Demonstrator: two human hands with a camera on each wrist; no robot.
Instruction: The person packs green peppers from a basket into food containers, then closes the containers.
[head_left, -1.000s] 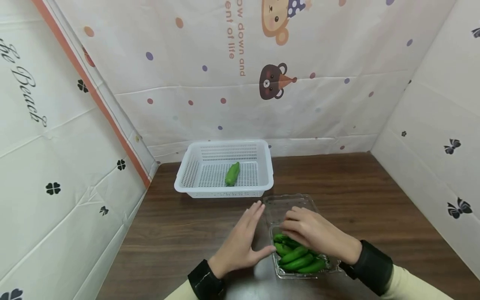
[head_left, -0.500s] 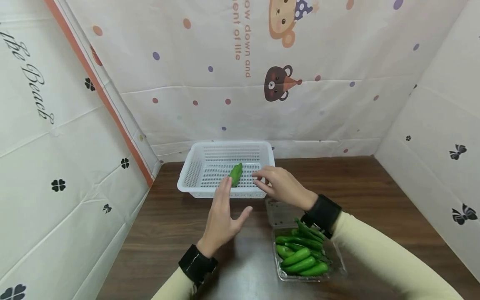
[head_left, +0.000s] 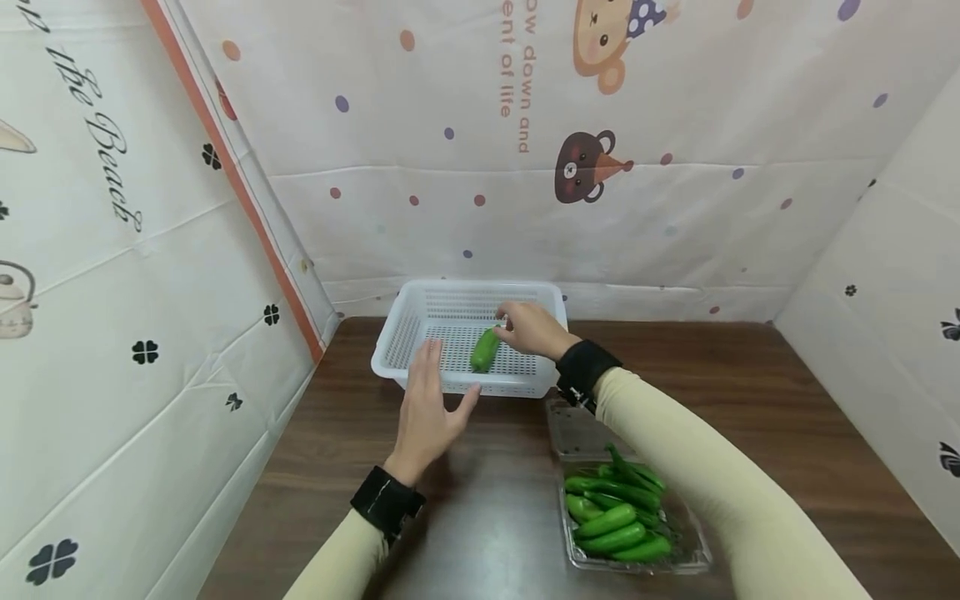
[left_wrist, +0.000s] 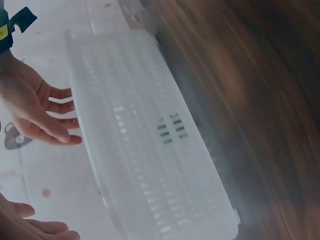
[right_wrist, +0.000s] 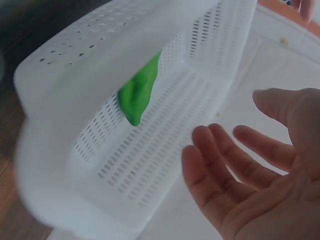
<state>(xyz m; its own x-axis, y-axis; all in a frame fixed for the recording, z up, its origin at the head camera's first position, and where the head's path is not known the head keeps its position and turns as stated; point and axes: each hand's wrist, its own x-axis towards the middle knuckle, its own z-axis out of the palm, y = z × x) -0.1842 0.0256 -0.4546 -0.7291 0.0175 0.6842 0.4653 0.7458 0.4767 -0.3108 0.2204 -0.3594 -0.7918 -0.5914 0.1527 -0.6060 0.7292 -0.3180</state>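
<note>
A single green pepper (head_left: 485,350) lies on the floor of a white perforated basket (head_left: 396,379) at the back of the table. My right hand (head_left: 534,329) hovers over the basket's right part, close to the pepper; in the right wrist view the fingers of this hand (right_wrist: 250,170) are spread, slightly bent and grip nothing. My left hand (head_left: 427,417), fingers straight and thumb apart, hangs just in front of the basket and holds nothing. Several more green peppers (head_left: 615,508) fill a clear plastic clamshell box (head_left: 573,552) at front right.
The clamshell's lid (head_left: 585,429) lies folded back towards the basket, partly under my right forearm (head_left: 697,450). A brown wooden table (head_left: 750,392) carries everything. Printed white sheets (head_left: 420,225) rise behind and at both sides.
My right hand has moved from above the clamshell to above the basket, away and to the left. The left hand has shifted left and forward. The view has turned slightly.
</note>
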